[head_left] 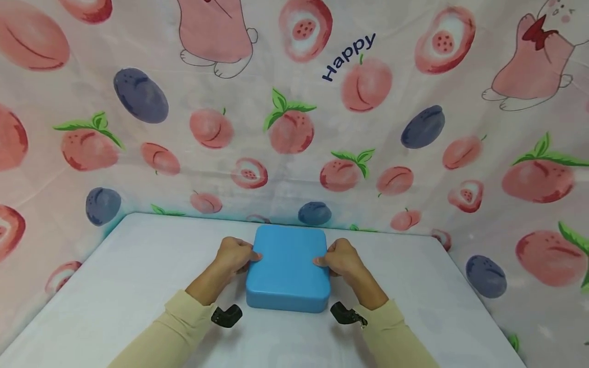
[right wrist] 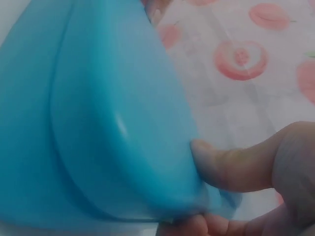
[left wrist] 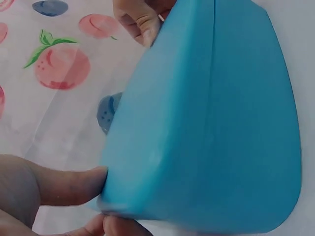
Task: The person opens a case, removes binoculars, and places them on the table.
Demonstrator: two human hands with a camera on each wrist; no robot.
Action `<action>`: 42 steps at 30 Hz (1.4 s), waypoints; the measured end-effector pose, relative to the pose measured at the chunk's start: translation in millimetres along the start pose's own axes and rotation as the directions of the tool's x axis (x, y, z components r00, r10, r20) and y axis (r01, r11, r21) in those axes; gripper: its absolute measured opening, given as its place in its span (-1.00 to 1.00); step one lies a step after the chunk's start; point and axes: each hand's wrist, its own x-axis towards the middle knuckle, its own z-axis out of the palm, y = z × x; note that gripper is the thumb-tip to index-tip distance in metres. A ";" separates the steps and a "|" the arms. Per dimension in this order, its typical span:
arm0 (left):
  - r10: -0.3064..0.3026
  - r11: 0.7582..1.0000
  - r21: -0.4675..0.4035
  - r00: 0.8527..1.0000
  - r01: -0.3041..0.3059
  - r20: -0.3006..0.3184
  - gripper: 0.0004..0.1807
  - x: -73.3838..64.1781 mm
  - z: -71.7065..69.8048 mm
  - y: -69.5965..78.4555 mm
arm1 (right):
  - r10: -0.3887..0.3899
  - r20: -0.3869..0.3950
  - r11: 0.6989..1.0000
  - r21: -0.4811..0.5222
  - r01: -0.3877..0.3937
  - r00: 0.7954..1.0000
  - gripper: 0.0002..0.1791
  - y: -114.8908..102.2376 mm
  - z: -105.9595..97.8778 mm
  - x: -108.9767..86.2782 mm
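A blue lidded box point(head_left: 287, 266) with rounded corners is at the middle of the white table, its smooth lid facing up. My left hand point(head_left: 234, 254) grips its left side, thumb over the top and fingers curled at the side. On the opposite side my right hand point(head_left: 342, 258) grips it the same way. In the left wrist view the thumb point(left wrist: 74, 186) presses the lid's edge while fingertips sit below it. A seam between lid and base runs along the box point(right wrist: 128, 113) in the right wrist view. The inside of the box is hidden.
The white table point(head_left: 152, 266) ends at a back edge close behind the box. A cloth backdrop point(head_left: 257, 102) printed with peaches and plums hangs behind and along the sides. Dark wrist devices point(head_left: 227, 316) stick out from both sleeve cuffs.
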 end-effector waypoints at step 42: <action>0.148 0.982 -0.143 0.972 -0.123 0.182 -0.34 -20.3 -75.1 14.7 | -0.161 0.063 0.893 0.433 0.118 0.985 -0.23 -31.3 3.8 -27.9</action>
